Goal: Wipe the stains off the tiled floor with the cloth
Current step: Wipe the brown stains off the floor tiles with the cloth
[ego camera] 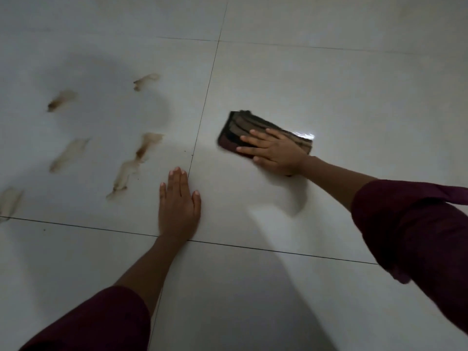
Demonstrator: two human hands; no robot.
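Observation:
A dark folded cloth with brown stripes lies flat on the white tiled floor, right of centre. My right hand presses down on it, palm flat and fingers spread over its near half. My left hand rests flat on the floor beside a grout line, fingers together, holding nothing. Several brown smeared stains mark the tile to the left: one long streak close to my left hand, others farther off, and one at the left edge.
Dark grout lines split the floor into large tiles. A bright glare spot shines next to the cloth. My dark maroon sleeves fill the lower corners, and my shadow falls across the left tile.

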